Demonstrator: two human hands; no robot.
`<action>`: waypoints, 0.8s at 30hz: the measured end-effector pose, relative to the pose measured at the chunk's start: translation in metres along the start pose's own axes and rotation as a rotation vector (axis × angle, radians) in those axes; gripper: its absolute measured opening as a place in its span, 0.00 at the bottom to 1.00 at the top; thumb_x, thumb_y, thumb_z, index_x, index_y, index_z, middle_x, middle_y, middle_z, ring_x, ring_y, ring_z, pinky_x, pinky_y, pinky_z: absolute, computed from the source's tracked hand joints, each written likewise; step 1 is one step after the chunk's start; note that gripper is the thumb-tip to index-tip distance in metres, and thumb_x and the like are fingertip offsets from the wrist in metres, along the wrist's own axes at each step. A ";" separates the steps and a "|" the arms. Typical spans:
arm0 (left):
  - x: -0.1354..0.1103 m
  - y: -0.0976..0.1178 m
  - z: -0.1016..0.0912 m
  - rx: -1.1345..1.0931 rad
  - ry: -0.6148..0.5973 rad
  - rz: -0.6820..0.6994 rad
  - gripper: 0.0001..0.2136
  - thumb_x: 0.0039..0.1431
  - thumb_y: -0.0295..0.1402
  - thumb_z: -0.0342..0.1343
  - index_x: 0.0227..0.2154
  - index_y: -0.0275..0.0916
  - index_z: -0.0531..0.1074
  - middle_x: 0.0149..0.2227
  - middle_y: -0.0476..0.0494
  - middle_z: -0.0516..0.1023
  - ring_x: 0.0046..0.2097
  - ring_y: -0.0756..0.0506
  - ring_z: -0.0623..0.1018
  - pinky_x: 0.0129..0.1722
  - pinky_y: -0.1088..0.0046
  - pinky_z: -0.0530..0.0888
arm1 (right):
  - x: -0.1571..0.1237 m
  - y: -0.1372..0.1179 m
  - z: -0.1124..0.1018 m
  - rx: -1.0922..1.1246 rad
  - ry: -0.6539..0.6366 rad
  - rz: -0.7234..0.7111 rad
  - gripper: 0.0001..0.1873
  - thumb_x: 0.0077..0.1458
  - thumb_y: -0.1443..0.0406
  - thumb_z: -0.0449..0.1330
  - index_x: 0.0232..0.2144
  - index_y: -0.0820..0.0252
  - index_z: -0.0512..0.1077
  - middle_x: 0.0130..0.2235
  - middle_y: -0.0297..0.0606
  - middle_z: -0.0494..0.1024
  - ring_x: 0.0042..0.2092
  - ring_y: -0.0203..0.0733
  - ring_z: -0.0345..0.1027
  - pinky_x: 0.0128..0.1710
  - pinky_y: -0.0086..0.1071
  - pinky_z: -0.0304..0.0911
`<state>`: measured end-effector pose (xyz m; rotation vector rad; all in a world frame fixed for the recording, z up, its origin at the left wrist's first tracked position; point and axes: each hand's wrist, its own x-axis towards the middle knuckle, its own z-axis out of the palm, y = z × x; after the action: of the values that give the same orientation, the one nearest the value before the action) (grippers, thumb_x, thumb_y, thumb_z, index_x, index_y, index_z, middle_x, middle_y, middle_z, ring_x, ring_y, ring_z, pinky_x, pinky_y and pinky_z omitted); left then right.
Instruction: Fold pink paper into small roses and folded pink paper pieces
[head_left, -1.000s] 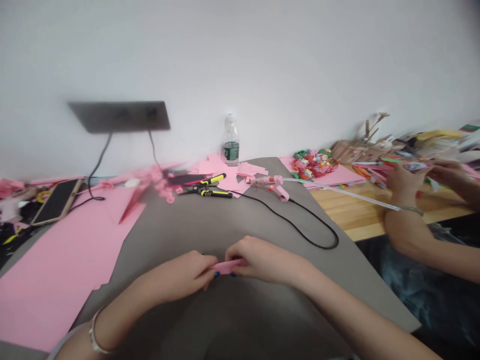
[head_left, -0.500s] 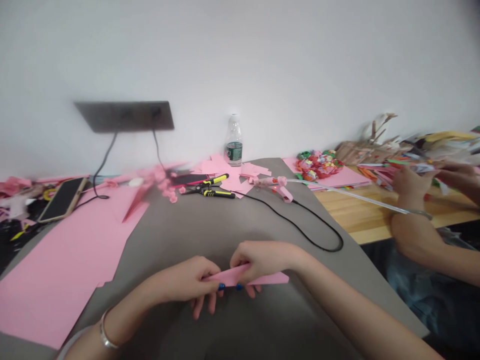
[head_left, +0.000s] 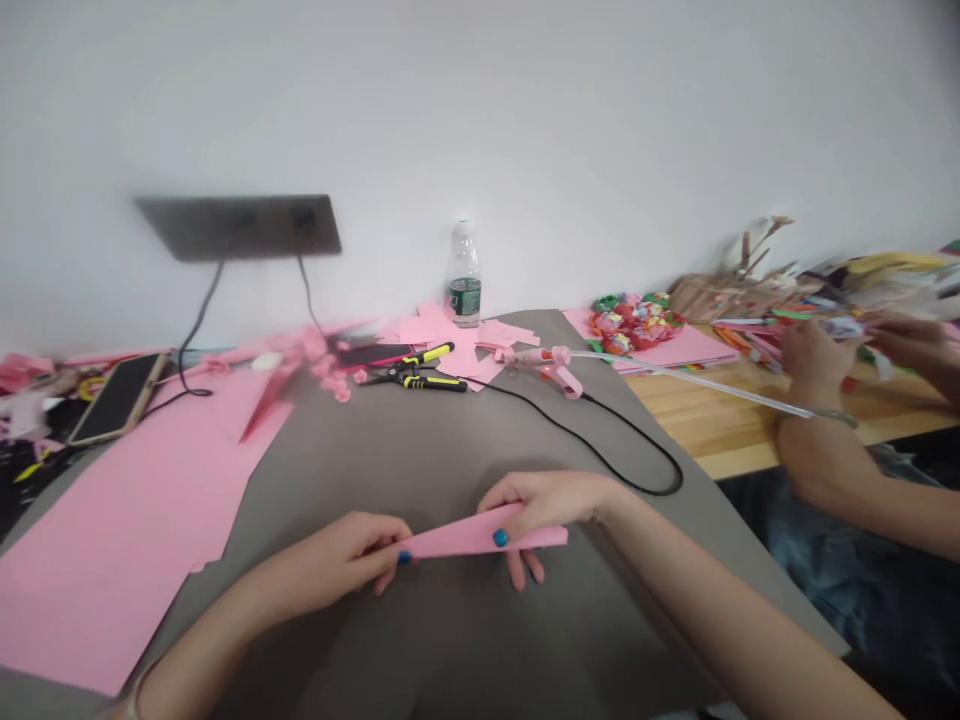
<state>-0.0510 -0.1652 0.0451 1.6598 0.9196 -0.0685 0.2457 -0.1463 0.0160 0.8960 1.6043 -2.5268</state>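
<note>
A long tapered piece of pink paper [head_left: 461, 540] lies between both hands, low over a grey sheet [head_left: 420, 440] that covers the table. My left hand [head_left: 341, 560] pinches the narrow left tip. My right hand [head_left: 540, 505] grips the wider right part, thumb on top and fingers underneath. Both hands are closed on the paper.
A large pink sheet [head_left: 112, 540] lies left, with a phone [head_left: 116, 398] beyond it. Yellow-handled pliers [head_left: 420, 375], a pink glue gun [head_left: 551, 368] with a black cord [head_left: 615, 450], pink scraps and a bottle [head_left: 463, 275] sit at the back. Another person's hands [head_left: 817, 365] work at right.
The pink paper has been drawn out longer between my hands. My hands have moved apart, the left to the left tip and the right slightly rightward.
</note>
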 end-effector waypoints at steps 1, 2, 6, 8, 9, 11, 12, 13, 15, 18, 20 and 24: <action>-0.002 -0.001 -0.002 0.022 0.029 0.012 0.16 0.67 0.45 0.47 0.31 0.39 0.70 0.26 0.52 0.69 0.26 0.51 0.65 0.26 0.76 0.61 | -0.003 0.003 -0.003 0.037 0.035 -0.051 0.25 0.56 0.51 0.65 0.47 0.64 0.71 0.31 0.41 0.84 0.25 0.35 0.76 0.23 0.22 0.63; -0.003 -0.003 -0.003 0.015 0.051 0.014 0.16 0.67 0.45 0.47 0.30 0.39 0.69 0.26 0.53 0.67 0.27 0.51 0.64 0.26 0.76 0.61 | -0.005 0.006 -0.007 0.080 0.076 -0.107 0.29 0.57 0.48 0.64 0.52 0.63 0.69 0.34 0.43 0.84 0.27 0.36 0.77 0.22 0.22 0.62; 0.000 -0.015 -0.003 -0.167 0.096 -0.022 0.19 0.66 0.52 0.46 0.35 0.40 0.68 0.28 0.54 0.63 0.26 0.52 0.59 0.24 0.77 0.59 | -0.004 0.017 -0.006 0.287 0.256 -0.329 0.36 0.52 0.42 0.65 0.52 0.61 0.69 0.40 0.46 0.83 0.29 0.37 0.77 0.21 0.24 0.62; 0.004 -0.019 0.000 -0.216 0.100 -0.005 0.21 0.66 0.53 0.46 0.37 0.39 0.68 0.28 0.54 0.63 0.25 0.52 0.58 0.23 0.77 0.58 | 0.006 0.019 0.005 0.353 0.387 -0.401 0.32 0.49 0.48 0.70 0.49 0.60 0.71 0.36 0.38 0.80 0.27 0.33 0.72 0.21 0.23 0.59; 0.006 -0.019 0.002 -0.228 0.094 0.007 0.21 0.66 0.53 0.46 0.37 0.39 0.69 0.27 0.54 0.63 0.25 0.52 0.58 0.23 0.78 0.58 | 0.013 0.020 0.012 0.381 0.464 -0.411 0.31 0.49 0.52 0.72 0.51 0.59 0.71 0.33 0.35 0.78 0.27 0.32 0.70 0.22 0.23 0.59; 0.009 -0.019 0.005 -0.236 0.075 0.019 0.20 0.67 0.52 0.46 0.37 0.38 0.70 0.27 0.54 0.64 0.25 0.53 0.59 0.23 0.78 0.59 | 0.028 0.018 0.026 0.450 0.610 -0.473 0.29 0.45 0.56 0.74 0.48 0.59 0.73 0.30 0.32 0.75 0.27 0.31 0.65 0.22 0.23 0.55; 0.010 -0.019 0.005 -0.232 0.071 0.026 0.20 0.67 0.51 0.46 0.38 0.38 0.70 0.28 0.54 0.66 0.24 0.53 0.60 0.23 0.78 0.60 | 0.035 0.017 0.032 0.510 0.681 -0.505 0.25 0.43 0.57 0.75 0.42 0.60 0.75 0.27 0.30 0.73 0.25 0.30 0.61 0.21 0.24 0.53; 0.010 -0.019 0.006 -0.225 0.085 0.036 0.19 0.67 0.50 0.46 0.40 0.39 0.71 0.29 0.53 0.69 0.23 0.54 0.61 0.23 0.78 0.62 | 0.040 0.016 0.035 0.537 0.717 -0.516 0.23 0.43 0.56 0.74 0.38 0.60 0.74 0.25 0.28 0.70 0.24 0.29 0.58 0.21 0.24 0.50; 0.010 -0.022 0.003 -0.189 0.192 0.061 0.17 0.66 0.48 0.50 0.45 0.40 0.72 0.33 0.50 0.74 0.24 0.53 0.66 0.24 0.77 0.66 | 0.046 0.014 0.035 0.582 0.773 -0.528 0.21 0.41 0.55 0.73 0.34 0.58 0.73 0.21 0.24 0.65 0.22 0.28 0.53 0.20 0.24 0.47; 0.004 -0.031 -0.003 -0.084 0.496 0.116 0.17 0.60 0.45 0.56 0.47 0.41 0.74 0.32 0.48 0.76 0.28 0.49 0.73 0.26 0.76 0.70 | 0.045 0.011 0.024 0.608 0.818 -0.512 0.21 0.40 0.54 0.72 0.34 0.58 0.72 0.20 0.23 0.62 0.21 0.28 0.50 0.20 0.25 0.45; 0.000 -0.037 -0.006 -0.031 0.665 0.157 0.14 0.58 0.43 0.58 0.41 0.41 0.78 0.29 0.48 0.77 0.29 0.48 0.75 0.27 0.75 0.71 | 0.042 0.008 0.016 0.604 0.828 -0.483 0.22 0.39 0.54 0.72 0.34 0.58 0.72 0.19 0.23 0.62 0.21 0.29 0.49 0.21 0.26 0.44; -0.003 -0.044 -0.003 0.035 0.861 0.221 0.09 0.57 0.41 0.58 0.32 0.42 0.79 0.30 0.47 0.80 0.32 0.46 0.79 0.30 0.74 0.73 | 0.045 -0.003 0.006 0.543 0.832 -0.419 0.24 0.36 0.53 0.72 0.32 0.59 0.71 0.20 0.23 0.62 0.21 0.29 0.51 0.21 0.26 0.46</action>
<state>-0.0799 -0.1637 0.0122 1.8260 1.3491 0.8413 0.2043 -0.1367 -0.0010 2.0848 1.3062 -3.1970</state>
